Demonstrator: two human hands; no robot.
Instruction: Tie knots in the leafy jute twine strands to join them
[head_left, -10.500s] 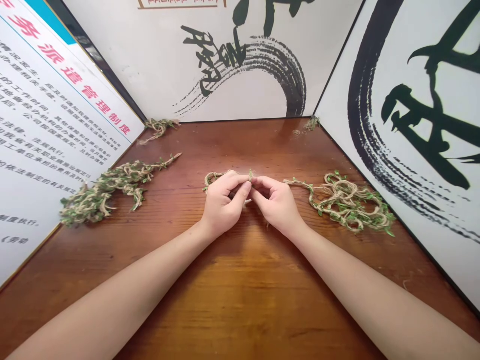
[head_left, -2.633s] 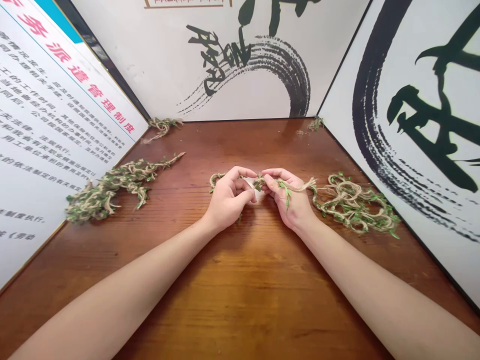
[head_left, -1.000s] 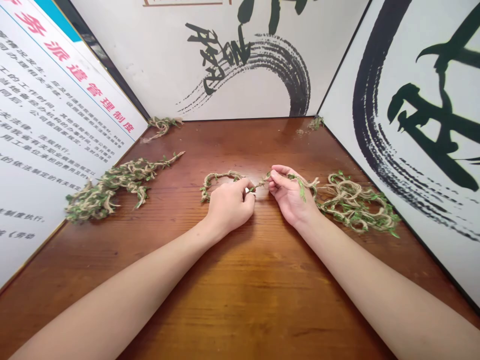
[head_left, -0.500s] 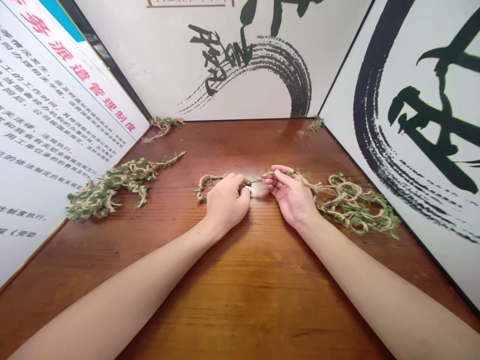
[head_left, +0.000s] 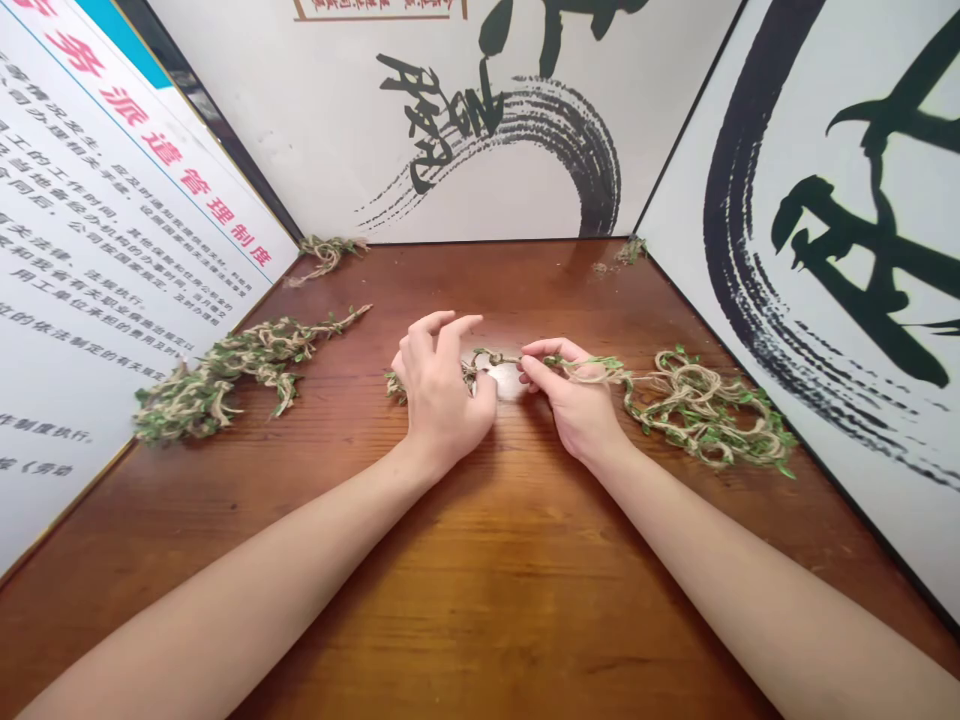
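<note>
Two bare hands fill the middle of my view, both out over the tabletop [head_left: 510, 570], near each other but apart; the left hand [head_left: 442, 385] is raised with its fingers spread and slightly curled, the thumb standing away from them; the right hand [head_left: 577, 400] is turned partly palm up and pinches a leafy twine [head_left: 491, 356] between thumb and forefinger. From that pinch I follow the twine leftward across the gap, where it bends in a small curve and passes behind the left hand; a clump of it shows again on that hand's far side; whether the left fingers touch it, I cannot tell from here. On the other side, strands with green leaves lie across the right hand and reach the edge of a loose coil [head_left: 705, 405]; I cannot make out whether they are one length with it. The coil rests in open loops, near the right panel [head_left: 675, 205]; well apart to the left lies a denser leafy heap [head_left: 225, 375], one thin end pointing away toward the middle. Farther out, I see a small bundle [head_left: 328, 255] in the far left corner and a little tuft [head_left: 634, 250] in the far right one; behind them stands a white rear panel [head_left: 300, 130] with dark brushwork; a left panel [head_left: 112, 230] carries printed characters.
</note>
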